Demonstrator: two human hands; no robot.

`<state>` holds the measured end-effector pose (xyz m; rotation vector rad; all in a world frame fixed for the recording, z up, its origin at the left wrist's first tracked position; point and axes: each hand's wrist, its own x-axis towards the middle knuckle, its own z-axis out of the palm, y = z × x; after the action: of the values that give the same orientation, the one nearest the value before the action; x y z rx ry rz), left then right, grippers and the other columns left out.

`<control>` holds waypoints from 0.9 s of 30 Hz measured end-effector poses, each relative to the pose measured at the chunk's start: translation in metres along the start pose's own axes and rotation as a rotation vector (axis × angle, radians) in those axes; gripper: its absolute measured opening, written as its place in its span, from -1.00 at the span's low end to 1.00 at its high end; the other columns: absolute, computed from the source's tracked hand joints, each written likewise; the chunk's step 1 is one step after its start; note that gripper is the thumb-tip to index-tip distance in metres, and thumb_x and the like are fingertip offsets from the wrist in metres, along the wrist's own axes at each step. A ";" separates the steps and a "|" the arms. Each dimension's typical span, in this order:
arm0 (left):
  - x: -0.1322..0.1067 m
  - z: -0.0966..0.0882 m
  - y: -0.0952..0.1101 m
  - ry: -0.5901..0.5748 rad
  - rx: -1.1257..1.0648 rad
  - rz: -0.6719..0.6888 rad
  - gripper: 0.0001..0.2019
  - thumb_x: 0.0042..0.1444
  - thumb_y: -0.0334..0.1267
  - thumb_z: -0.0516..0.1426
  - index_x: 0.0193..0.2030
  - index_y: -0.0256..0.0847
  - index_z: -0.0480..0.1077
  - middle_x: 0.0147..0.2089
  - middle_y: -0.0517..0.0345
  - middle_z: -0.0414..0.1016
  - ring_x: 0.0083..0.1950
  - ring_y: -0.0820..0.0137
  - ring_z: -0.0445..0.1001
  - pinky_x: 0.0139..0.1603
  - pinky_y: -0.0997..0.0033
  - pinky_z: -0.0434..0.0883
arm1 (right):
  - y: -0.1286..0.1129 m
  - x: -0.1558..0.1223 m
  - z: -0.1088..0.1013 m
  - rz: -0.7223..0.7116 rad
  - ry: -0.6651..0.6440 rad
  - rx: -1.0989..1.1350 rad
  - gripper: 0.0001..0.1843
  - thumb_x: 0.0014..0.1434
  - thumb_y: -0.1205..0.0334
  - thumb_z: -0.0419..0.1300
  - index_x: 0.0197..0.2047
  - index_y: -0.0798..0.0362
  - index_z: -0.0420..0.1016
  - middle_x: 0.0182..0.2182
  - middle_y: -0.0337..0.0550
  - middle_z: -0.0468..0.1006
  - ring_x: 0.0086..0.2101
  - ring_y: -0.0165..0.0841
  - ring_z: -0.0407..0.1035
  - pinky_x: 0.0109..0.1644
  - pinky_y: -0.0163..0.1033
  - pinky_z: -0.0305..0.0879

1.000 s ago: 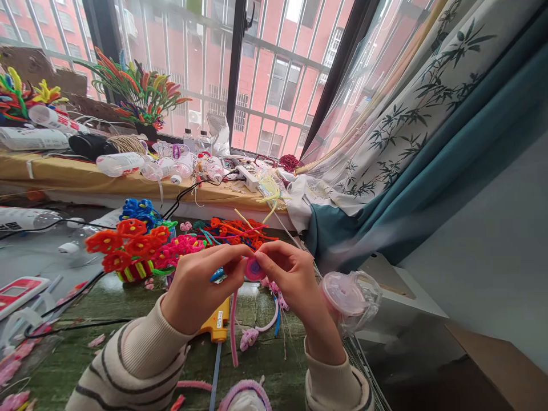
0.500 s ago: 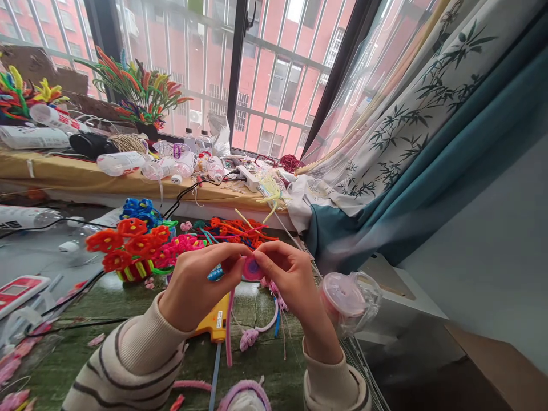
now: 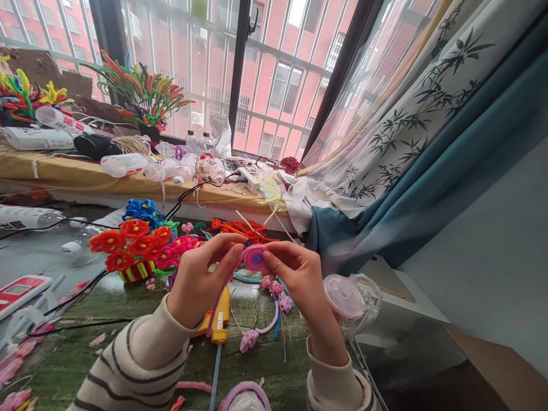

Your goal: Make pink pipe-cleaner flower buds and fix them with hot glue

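Observation:
Both my hands are raised over the green mat, holding a flat pink and purple coil of pipe cleaner (image 3: 255, 258) between them. My left hand (image 3: 201, 279) pinches its left side, and my right hand (image 3: 295, 279) pinches its right side. A pink chenille stem (image 3: 217, 305) trails from the coil down past my left palm. Below it lies a yellow hot glue gun (image 3: 220, 319), partly hidden by that hand. Small pink pipe-cleaner flowers (image 3: 276, 288) lie under my right hand.
An orange and pink pipe-cleaner flower bunch (image 3: 132, 248) stands left of my hands, with blue flowers (image 3: 141, 209) behind it. A clear plastic-wrapped spool (image 3: 351, 302) sits by my right wrist. Beyond lie a cluttered sill (image 3: 85, 180) and a bamboo-print curtain (image 3: 411, 125).
The coil has risen slightly and my hands have spread a little. The pink stem has swung from hanging straight down to slanting left across the glue gun.

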<state>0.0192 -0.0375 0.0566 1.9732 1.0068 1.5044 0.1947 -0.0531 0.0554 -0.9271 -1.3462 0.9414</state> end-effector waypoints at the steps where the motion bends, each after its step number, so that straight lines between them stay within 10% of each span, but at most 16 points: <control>1: 0.001 0.000 0.000 -0.029 -0.012 -0.007 -0.77 0.23 -0.13 0.12 -0.19 -0.25 0.51 -0.38 0.15 0.62 -0.43 0.44 0.55 -0.42 0.56 0.48 | 0.000 0.000 0.001 -0.009 0.010 0.011 -0.76 0.06 0.10 0.38 -0.24 0.06 0.60 -0.45 -0.18 0.62 -0.54 -0.38 0.47 -0.47 -0.32 0.41; 14: -0.003 0.006 -0.004 0.077 -0.215 -0.161 -0.81 0.05 -0.20 0.25 -0.30 -0.28 0.59 -0.57 0.21 0.55 -0.61 0.48 0.45 -0.64 0.60 0.37 | 0.001 -0.002 0.009 -0.037 0.038 0.069 -0.88 0.06 0.20 0.39 -0.33 0.06 0.60 -0.45 -0.20 0.63 -0.51 -0.42 0.48 -0.44 -0.36 0.47; 27: -0.010 0.016 -0.006 0.195 -0.014 -0.057 -0.83 0.09 -0.21 0.24 -0.28 -0.26 0.61 -0.35 0.13 0.67 -0.43 0.42 0.58 -0.39 0.57 0.49 | 0.004 0.003 0.007 0.087 0.000 0.198 -0.59 -0.20 0.19 0.53 -0.27 0.05 0.52 -0.50 -0.27 0.61 -0.51 -0.42 0.47 -0.47 -0.39 0.41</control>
<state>0.0318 -0.0405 0.0414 1.7988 1.1182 1.6918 0.1879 -0.0483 0.0527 -0.8381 -1.1963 1.1198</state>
